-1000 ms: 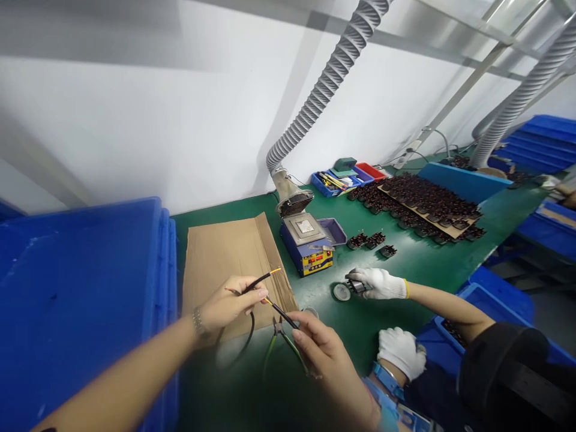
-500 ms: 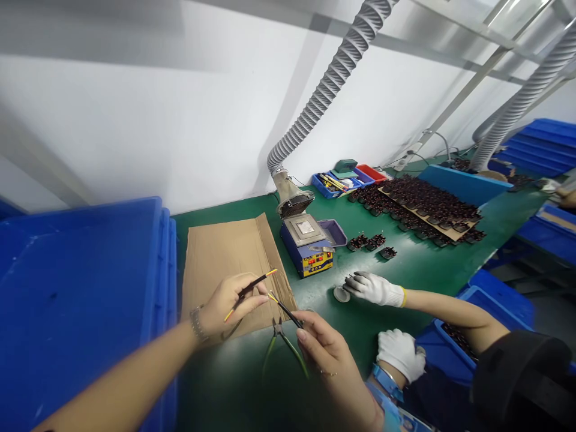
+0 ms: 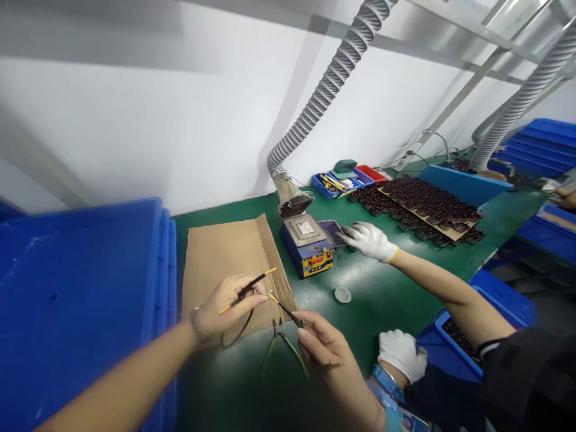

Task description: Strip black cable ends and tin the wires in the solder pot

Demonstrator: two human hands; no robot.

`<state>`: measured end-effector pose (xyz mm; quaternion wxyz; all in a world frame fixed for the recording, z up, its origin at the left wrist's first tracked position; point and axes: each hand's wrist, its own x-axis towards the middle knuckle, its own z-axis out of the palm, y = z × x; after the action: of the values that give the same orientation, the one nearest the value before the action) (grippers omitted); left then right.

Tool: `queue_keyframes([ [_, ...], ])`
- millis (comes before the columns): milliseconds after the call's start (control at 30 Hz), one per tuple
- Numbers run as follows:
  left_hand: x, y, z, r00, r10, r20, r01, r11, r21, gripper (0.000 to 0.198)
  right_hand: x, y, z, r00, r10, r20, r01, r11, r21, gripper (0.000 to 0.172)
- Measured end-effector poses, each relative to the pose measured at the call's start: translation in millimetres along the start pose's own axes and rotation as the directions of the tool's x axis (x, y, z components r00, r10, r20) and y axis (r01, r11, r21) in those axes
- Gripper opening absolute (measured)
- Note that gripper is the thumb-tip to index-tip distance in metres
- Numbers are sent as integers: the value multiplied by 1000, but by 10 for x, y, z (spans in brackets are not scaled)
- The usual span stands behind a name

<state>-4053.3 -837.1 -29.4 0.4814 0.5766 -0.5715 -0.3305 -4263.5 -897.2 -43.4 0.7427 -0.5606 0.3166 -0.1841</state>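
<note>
Head view, down onto the green-matted bench point(image 3: 373, 294): we log one clear shift. A co-worker's gloved hand point(image 3: 369, 241), which lay low beside the round metal dish point(image 3: 342, 294) a moment ago, has now reached up to the purple tray point(image 3: 332, 233) next to the blue soldering station point(image 3: 306, 255), and the dish sits alone. The few small dark components that stood near that tray earlier are no longer visible; we cannot tell whether the glove covers them or has taken them. The co-worker's other gloved hand point(image 3: 402, 355) has stayed put beside a blue crate point(image 3: 450, 354). The person's own hands are apart and have barely changed: the left hand point(image 3: 227, 303) pinches a black wire with a yellow tip point(image 3: 247, 291), its lower end poking out past the fingers, and the right hand point(image 3: 321, 342) pinches a second black wire with a yellow end point(image 3: 285, 311) between thumb and fingertips. We find the two wires near each other but not touching, held just over the edge of the cardboard sheet point(image 3: 229, 270). Green-handled side cutters point(image 3: 281, 345) lie on the bench beneath the right hand, touched by neither hand as far as we can see. So the change we record belongs to the neighbouring pair of hands; at the person's own wires, nothing has shifted in substance.
</note>
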Motion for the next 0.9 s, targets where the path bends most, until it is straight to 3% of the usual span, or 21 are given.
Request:
queue_keyframes([
  [133,5,9,-18,996,-88,-24,84,988,-130,19,4,6,-14,1000,2,-7,-1,996,88,21],
  [267,9,23,13,981,-190,49,196,962,-193,21,0,-12,-21,1000,-16,-9,17,999,32,22],
  [433,1,36,55,982,-175,72,184,972,-149,20,1,-14,-5,999,-34,-30,33,999,-31,22],
  [733,-2,43,47,986,-144,88,157,974,-161,22,5,15,-11,1000,-2,-25,2,1000,15,22],
  [900,24,66,13,973,-222,67,228,969,-93,24,5,-40,-20,999,44,-23,-42,998,54,26],
])
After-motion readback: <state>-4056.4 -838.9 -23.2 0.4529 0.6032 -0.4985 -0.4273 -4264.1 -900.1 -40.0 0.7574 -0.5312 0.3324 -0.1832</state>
